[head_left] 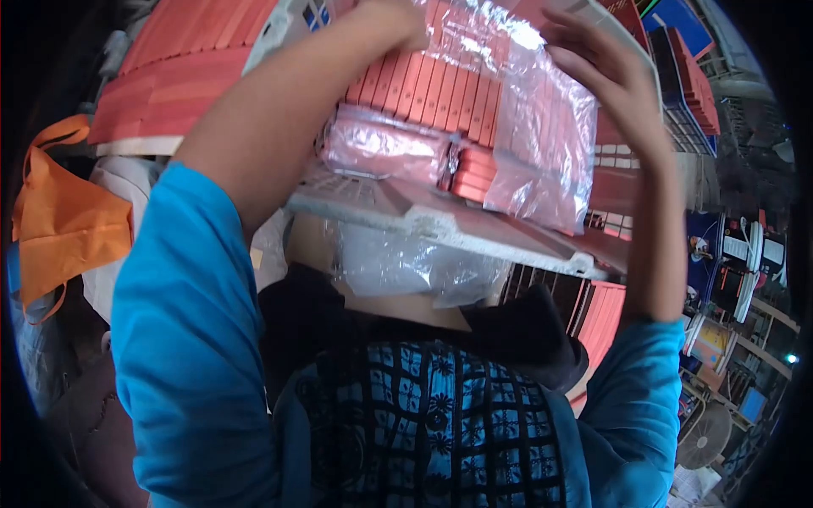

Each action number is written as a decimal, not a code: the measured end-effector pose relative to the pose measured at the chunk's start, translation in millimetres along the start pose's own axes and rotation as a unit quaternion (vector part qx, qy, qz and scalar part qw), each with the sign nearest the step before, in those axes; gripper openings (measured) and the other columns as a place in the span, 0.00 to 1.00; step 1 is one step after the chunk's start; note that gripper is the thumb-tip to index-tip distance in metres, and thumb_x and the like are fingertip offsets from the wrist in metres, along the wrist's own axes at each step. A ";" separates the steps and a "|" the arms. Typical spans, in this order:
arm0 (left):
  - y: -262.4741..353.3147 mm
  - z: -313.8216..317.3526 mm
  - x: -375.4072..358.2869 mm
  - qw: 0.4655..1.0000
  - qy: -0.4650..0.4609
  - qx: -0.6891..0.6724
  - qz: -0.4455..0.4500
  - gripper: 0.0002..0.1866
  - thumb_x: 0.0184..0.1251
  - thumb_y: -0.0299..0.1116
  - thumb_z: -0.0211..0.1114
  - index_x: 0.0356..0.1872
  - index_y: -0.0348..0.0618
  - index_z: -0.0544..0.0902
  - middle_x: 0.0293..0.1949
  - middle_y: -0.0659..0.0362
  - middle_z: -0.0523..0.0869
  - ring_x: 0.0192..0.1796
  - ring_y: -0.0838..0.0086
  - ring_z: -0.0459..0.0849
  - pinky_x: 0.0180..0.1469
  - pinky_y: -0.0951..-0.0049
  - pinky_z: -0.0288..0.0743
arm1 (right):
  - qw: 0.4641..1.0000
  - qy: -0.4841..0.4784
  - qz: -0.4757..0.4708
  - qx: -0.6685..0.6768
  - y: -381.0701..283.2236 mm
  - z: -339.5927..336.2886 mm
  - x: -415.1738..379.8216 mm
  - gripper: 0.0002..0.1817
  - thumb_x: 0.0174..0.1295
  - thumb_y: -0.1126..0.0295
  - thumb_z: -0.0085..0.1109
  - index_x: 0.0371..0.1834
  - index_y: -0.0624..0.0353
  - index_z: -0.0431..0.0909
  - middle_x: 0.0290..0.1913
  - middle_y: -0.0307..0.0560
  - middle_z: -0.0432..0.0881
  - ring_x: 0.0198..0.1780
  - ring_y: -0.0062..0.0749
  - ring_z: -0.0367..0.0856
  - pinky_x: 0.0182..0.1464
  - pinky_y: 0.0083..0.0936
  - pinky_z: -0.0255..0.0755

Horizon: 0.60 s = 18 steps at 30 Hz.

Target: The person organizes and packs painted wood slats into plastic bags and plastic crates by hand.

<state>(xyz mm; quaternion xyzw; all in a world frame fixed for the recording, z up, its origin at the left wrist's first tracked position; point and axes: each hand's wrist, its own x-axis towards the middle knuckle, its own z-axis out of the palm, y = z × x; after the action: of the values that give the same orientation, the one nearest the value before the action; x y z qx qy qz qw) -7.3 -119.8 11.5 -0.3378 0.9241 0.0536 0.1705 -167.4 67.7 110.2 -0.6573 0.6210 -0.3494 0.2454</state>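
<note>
Head view: the clear, shiny plastic film (542, 161) lies at top centre, over part of the reddish-orange narrow blocks (432, 93). Its long axis runs from the top edge of the frame down and slightly right, its lower end pointing toward the wearer. The blocks stand side by side — their long edges slant from upper right to lower left.

The left hand (398, 21) is blurred and cut by the top edge, so its grip cannot be told. The right hand (597, 63) has a loosely open grip beside the film, fingers apart; whether it touches is unclear.

Film and blocks rest in a pale grey crate (440, 224) with a notched rim. A wrapped pink-red pack (385, 148) lies below the blocks. The room is cluttered: red stacked pieces (182, 76) at upper left, an orange cloth bag (76, 212) at left, a round fan (705, 436) at lower right. The left forearm crosses the crate's left side.
</note>
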 end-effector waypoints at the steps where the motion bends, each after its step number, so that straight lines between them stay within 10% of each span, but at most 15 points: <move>1: 0.4 -2.8 0.4 1.000 0.002 -0.015 -0.005 0.23 0.58 0.41 0.53 0.52 0.40 0.80 0.55 0.48 0.79 0.59 0.61 0.77 0.60 0.62 0.70 | 0.998 -0.039 0.024 -0.033 -45.7 -8.1 -23.8 0.21 0.59 0.65 0.61 0.53 0.64 0.75 0.46 0.47 0.82 0.49 0.28 0.79 0.51 0.24 0.71; 5: 0.8 -10.7 -8.9 0.999 0.019 -0.023 0.016 0.22 0.58 0.40 0.52 0.50 0.40 0.81 0.54 0.48 0.80 0.57 0.60 0.78 0.59 0.62 0.71 | 0.898 -0.381 -0.025 0.218 -87.7 28.5 -100.8 0.17 0.62 0.70 0.56 0.54 0.62 0.75 0.40 0.50 0.83 0.44 0.39 0.82 0.49 0.32 0.73; 8: -1.0 -15.8 -13.1 0.998 0.037 -0.042 0.026 0.22 0.58 0.40 0.52 0.50 0.39 0.81 0.54 0.48 0.80 0.57 0.60 0.78 0.59 0.62 0.71 | 0.836 -0.503 0.164 0.146 -51.1 102.7 -137.5 0.18 0.62 0.70 0.56 0.56 0.60 0.73 0.45 0.54 0.81 0.47 0.46 0.80 0.51 0.34 0.73; 12: -4.2 -25.5 -17.1 0.995 0.064 -0.066 0.039 0.22 0.58 0.39 0.52 0.49 0.39 0.81 0.53 0.47 0.80 0.57 0.59 0.78 0.58 0.61 0.71 | 0.891 -0.332 0.265 -0.158 79.3 241.4 -220.4 0.29 0.58 0.67 0.60 0.64 0.55 0.65 0.62 0.53 0.71 0.58 0.43 0.74 0.61 0.40 0.65; 15: -4.3 -30.2 -18.5 0.992 0.079 -0.079 0.050 0.22 0.57 0.39 0.52 0.49 0.38 0.81 0.53 0.46 0.80 0.57 0.58 0.78 0.58 0.61 0.71 | 0.910 -0.248 0.168 -0.285 105.6 285.5 -238.6 0.41 0.55 0.67 0.61 0.72 0.49 0.50 0.68 0.51 0.62 0.67 0.43 0.63 0.65 0.52 0.56; 18: -7.5 -33.5 -20.1 0.990 0.090 -0.090 0.052 0.22 0.57 0.39 0.52 0.49 0.37 0.81 0.53 0.46 0.80 0.56 0.58 0.79 0.58 0.61 0.71 | 0.876 -0.293 0.159 -0.348 142.3 318.3 -257.2 0.47 0.55 0.70 0.57 0.75 0.46 0.38 0.69 0.49 0.58 0.70 0.42 0.56 0.66 0.58 0.48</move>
<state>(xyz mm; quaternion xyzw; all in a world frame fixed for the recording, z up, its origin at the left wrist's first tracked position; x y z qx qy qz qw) 2.4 -120.5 50.1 -0.3069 0.9434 0.1147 0.0520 -12.0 270.9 -239.5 -0.6649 0.6984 0.1417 0.2235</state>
